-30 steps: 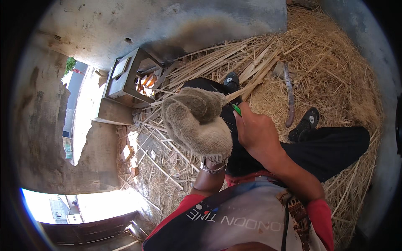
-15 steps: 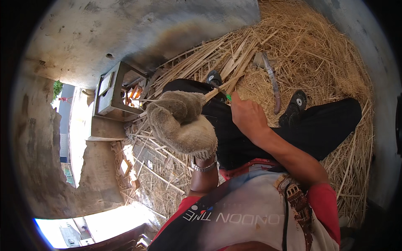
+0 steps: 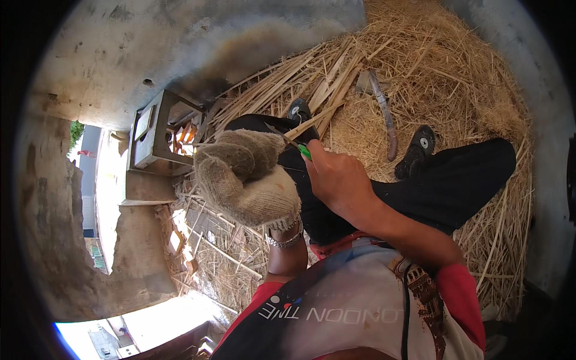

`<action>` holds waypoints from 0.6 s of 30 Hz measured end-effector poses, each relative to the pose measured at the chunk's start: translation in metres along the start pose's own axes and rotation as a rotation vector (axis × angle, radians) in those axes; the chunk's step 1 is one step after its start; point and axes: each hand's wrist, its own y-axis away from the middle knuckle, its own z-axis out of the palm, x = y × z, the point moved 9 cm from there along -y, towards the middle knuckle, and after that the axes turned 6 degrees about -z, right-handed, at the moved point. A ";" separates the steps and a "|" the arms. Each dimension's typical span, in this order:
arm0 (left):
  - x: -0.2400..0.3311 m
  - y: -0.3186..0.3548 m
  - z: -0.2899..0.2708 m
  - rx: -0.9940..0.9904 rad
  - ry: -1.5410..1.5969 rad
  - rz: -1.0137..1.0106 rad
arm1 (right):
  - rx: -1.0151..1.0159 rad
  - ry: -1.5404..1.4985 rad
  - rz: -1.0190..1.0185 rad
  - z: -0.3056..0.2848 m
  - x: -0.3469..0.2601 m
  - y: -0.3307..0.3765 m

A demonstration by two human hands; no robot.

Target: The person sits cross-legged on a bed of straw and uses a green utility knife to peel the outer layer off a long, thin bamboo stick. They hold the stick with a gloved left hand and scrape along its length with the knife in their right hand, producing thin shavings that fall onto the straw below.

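My left hand [image 3: 246,174], in a thick greyish knitted glove, is closed round a pale split bamboo-like strip [image 3: 315,122] that sticks out towards the far side. Bare, my right hand [image 3: 339,177] grips a knife [image 3: 305,152] by its green handle. The thin dark blade points left and lies across the strip, close to the glove. Both hands are above my lap in black trousers [image 3: 444,186]. The glove hides how the left fingers hold the strip.
Beyond my feet, a long blade with a curved brown handle [image 3: 384,111] lies on a heap of shavings [image 3: 444,66]. Long split strips [image 3: 300,72] are piled at the far left. A metal frame box [image 3: 162,132] stands left, by a wall [image 3: 150,36] and a bright opening.
My right hand has moved left, bringing the knife nearer to the glove. More of the green handle and the blade shows. The view has shifted slightly.
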 end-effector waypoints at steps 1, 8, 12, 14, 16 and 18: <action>0.001 0.001 0.000 0.000 -0.002 -0.006 | 0.031 0.028 0.001 0.009 0.014 0.002; -0.002 0.010 0.004 -0.023 -0.012 -0.005 | -0.031 -0.026 0.030 -0.002 0.013 -0.003; -0.004 0.005 0.013 -0.028 0.016 -0.014 | -0.039 0.039 0.167 0.048 0.092 0.010; -0.005 0.003 0.012 -0.028 0.024 -0.008 | -0.066 0.113 0.239 0.056 0.128 0.016; 0.001 0.006 0.006 -0.019 0.017 -0.006 | -0.115 0.154 0.272 0.051 0.124 0.021; -0.009 0.006 0.007 -0.030 0.016 -0.017 | -0.025 -0.017 0.202 0.036 0.093 0.022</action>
